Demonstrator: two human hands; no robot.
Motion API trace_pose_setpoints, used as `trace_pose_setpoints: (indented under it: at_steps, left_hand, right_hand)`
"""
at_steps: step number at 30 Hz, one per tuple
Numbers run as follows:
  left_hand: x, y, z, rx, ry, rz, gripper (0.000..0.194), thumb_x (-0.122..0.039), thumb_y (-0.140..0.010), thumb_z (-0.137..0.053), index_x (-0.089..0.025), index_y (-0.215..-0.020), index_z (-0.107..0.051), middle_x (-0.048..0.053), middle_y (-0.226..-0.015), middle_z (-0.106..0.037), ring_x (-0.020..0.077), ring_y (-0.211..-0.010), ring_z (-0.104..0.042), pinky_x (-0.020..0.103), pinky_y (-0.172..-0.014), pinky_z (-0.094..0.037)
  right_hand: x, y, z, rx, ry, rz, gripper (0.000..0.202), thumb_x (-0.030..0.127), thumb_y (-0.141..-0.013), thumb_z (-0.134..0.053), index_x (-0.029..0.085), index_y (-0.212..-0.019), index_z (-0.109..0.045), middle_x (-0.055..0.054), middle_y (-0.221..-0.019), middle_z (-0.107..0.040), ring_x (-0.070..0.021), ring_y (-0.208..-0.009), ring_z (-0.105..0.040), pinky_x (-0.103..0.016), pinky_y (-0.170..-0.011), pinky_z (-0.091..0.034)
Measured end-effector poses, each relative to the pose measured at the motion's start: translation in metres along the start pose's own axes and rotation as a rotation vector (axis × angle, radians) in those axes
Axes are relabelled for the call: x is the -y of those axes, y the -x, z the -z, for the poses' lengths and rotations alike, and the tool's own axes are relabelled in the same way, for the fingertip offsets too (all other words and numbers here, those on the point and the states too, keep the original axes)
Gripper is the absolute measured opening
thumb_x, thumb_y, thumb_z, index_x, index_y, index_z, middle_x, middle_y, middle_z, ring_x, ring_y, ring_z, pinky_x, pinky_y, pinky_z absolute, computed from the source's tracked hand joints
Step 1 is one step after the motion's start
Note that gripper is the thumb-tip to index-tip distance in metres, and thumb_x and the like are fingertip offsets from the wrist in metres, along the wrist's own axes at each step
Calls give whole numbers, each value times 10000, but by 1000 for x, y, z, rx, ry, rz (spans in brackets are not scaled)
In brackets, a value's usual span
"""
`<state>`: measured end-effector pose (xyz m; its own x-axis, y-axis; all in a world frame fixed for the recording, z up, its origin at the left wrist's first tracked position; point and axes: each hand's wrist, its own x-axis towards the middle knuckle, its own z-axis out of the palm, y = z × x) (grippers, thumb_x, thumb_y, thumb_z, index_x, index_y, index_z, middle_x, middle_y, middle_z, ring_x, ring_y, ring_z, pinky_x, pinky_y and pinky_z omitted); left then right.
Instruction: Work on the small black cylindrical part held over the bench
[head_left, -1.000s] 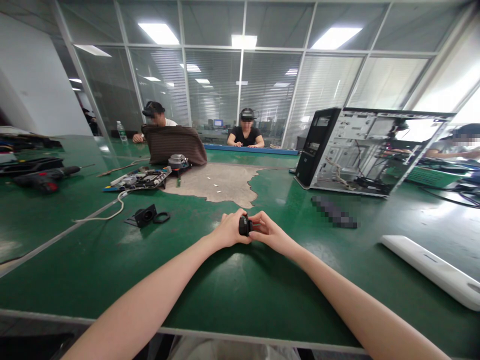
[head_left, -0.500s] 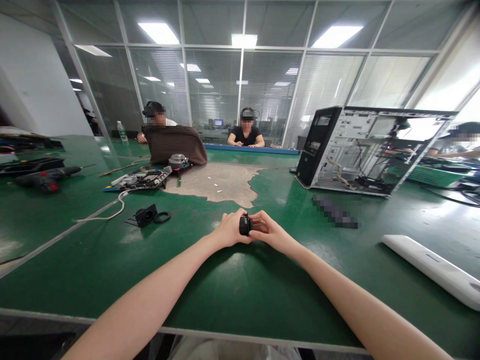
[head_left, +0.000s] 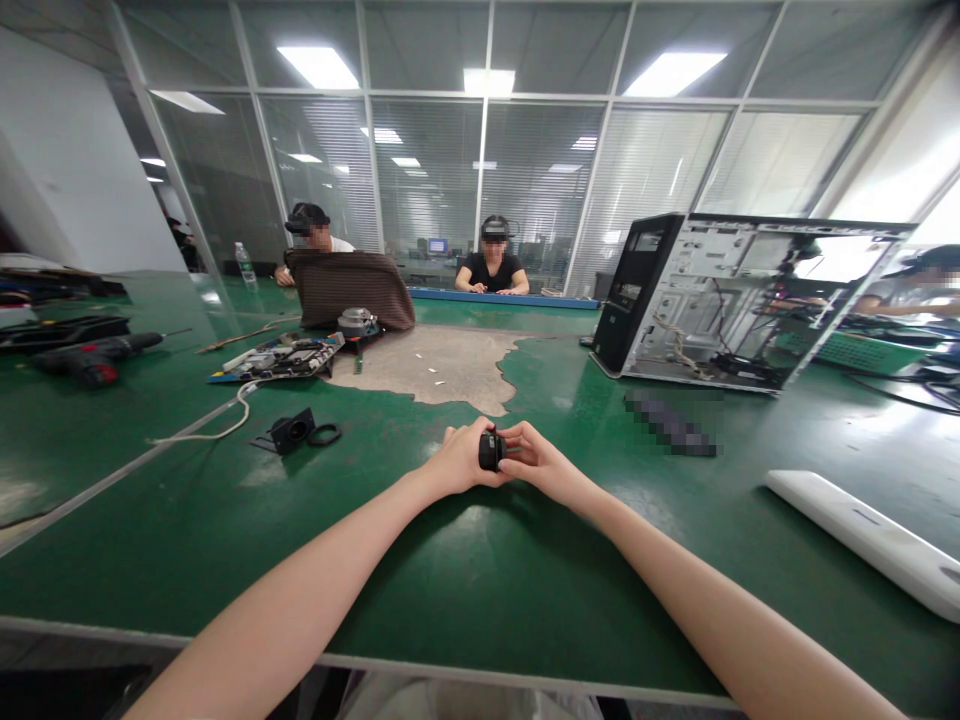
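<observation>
A small black, ribbed cylindrical part (head_left: 491, 452), which looks like a camera lens, is held between my hands just above the green table. My left hand (head_left: 459, 462) wraps round its left side, the thumb passing beneath. From the right, the curved fingers and thumb of my right hand (head_left: 541, 462) grip its end. To the left on the table lie a black bracket with a round opening (head_left: 292, 430) and, beside it, a thin black ring (head_left: 325, 434).
An open computer case (head_left: 645, 300) stands at the right, with a blurred-out dark object (head_left: 671, 424) and a white long device (head_left: 862, 520) nearer me. Circuit boards (head_left: 281, 358) and a power drill (head_left: 97, 355) lie left. People sit across the table.
</observation>
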<state>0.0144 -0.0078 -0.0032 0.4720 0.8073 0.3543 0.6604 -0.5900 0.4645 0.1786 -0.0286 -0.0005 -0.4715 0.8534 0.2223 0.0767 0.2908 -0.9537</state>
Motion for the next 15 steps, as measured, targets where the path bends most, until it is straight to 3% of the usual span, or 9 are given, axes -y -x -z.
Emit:
trace_pose_setpoints:
  at_steps: [6, 9, 15]
  left_hand:
    - [1, 0, -1, -9, 3, -6, 584, -516, -526, -613, -217, -982, -404, 3, -833, -569, 221, -774, -541, 329, -730, -329]
    - [1, -1, -1, -10, 6, -19, 589, -521, -530, -611, -218, -989, -400, 8, -835, -570, 225, -782, -540, 327, -725, -329]
    - [1, 0, -1, -2, 2, -7, 567, -460, -528, -631, -220, -988, -403, 6, -842, -572, 224, -787, -541, 325, -728, -328]
  right_hand:
    - [4, 0, -4, -92, -3, -10, 203, 308, -723, -547, 192, -852, -442, -21, -895, -546, -136, -821, -552, -319, -765, -431]
    - [1, -2, -4, -112, 15, -36, 241, 304, -717, -553, 196, -900, -441, -26, -903, -549, -141, -820, -553, -325, -762, -432]
    - [-1, -1, 1, -20, -25, -6, 323, 243, -663, -614, 205, -932, -440, -28, -961, -534, -151, -896, -544, -321, -803, -423]
